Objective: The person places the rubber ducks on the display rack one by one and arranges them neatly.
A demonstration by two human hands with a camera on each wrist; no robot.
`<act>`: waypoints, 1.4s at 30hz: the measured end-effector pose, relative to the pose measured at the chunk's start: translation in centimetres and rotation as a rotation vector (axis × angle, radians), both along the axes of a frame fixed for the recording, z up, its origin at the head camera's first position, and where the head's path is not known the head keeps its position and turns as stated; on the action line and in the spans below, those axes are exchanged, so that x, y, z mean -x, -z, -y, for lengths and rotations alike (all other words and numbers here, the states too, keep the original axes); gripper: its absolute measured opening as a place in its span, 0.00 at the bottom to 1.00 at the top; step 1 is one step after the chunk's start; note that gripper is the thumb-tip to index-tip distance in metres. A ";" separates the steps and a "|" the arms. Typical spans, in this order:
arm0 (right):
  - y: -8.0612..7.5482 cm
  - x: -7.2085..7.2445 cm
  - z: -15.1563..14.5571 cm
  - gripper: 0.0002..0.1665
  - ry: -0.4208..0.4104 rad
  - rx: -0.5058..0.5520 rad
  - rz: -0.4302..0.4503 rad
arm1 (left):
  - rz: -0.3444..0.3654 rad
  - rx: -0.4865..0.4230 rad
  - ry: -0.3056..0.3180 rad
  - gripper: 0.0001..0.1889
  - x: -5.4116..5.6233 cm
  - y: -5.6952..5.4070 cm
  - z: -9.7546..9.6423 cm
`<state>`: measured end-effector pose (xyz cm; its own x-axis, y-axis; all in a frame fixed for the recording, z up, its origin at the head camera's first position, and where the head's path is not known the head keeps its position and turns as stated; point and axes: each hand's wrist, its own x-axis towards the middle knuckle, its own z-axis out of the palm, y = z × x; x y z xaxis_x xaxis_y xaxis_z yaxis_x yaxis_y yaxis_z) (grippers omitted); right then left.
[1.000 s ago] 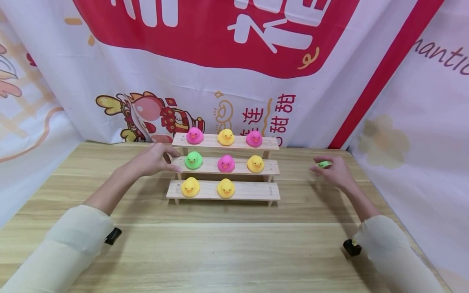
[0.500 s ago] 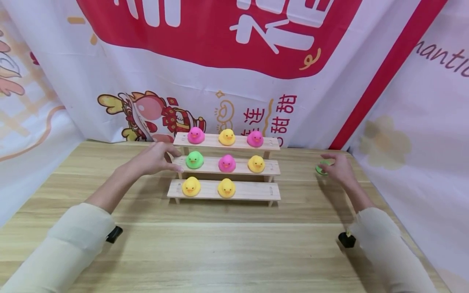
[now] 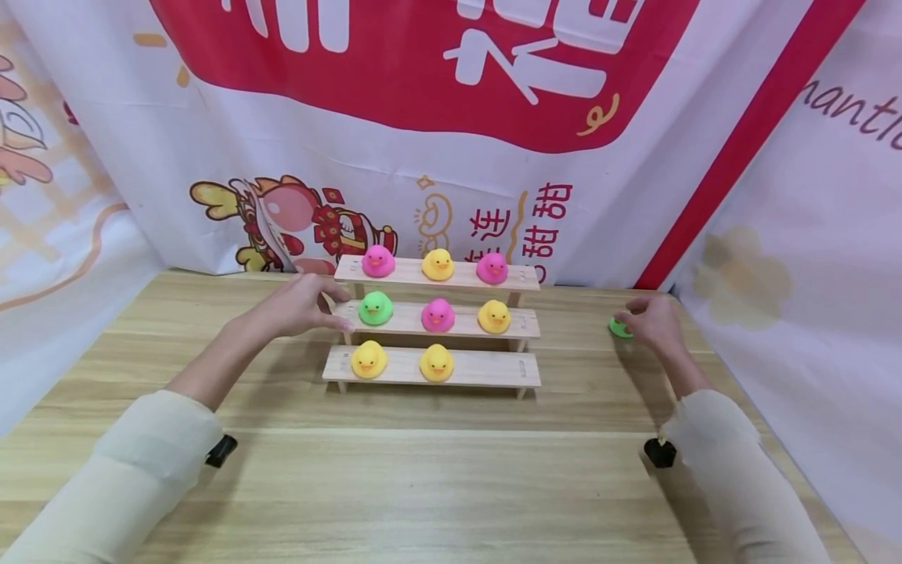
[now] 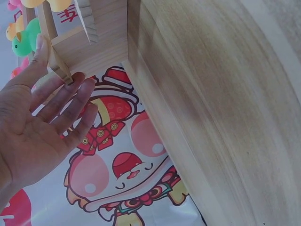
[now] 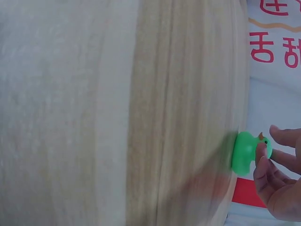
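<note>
A three-step wooden display rack [image 3: 486,366] stands on the table with small rubber ducks in rows. My left hand [image 3: 303,305] holds the left end of its middle step, thumb at the front edge and a finger at the back. In the left wrist view the thumb lies beside the green duck [image 4: 28,40] and the other fingers spread loosely. Away to the right, a second green rubber duck [image 5: 243,153] sits upright on the tabletop. My right hand [image 3: 655,321] pinches this duck by its head, which the fingers partly cover.
Pink ducks [image 3: 378,261] and a yellow duck [image 3: 438,265] sit on the top step. The bottom step bears two yellow ducks [image 3: 369,359], left and middle. A printed cloth [image 3: 395,149] hangs behind the table [image 3: 423,486].
My right hand has lowered the green duck from a tilted position onto the table, and its fingers have shifted to the duck's head. The left hand stays at the rack.
</note>
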<state>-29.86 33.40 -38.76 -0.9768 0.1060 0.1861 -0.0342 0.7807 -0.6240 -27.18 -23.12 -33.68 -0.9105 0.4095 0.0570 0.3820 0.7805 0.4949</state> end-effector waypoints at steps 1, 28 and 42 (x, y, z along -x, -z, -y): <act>0.1 0.0 0.0 0.22 0.000 -0.003 -0.001 | 0.001 0.001 -0.001 0.28 0.0 0.0 0.0; 0.1 -0.1 0.4 0.23 -0.084 0.032 -0.017 | -0.008 -0.001 0.004 0.27 0.1 0.0 0.0; -1.5 -1.4 2.5 0.20 -0.199 0.073 -0.077 | -0.016 0.005 0.007 0.27 0.1 0.1 0.0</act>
<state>-28.50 30.86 -37.22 -0.9629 -0.0710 0.2602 -0.2327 0.7066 -0.6682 -27.32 -23.15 -33.73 -0.9068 0.4158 0.0695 0.3949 0.7802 0.4851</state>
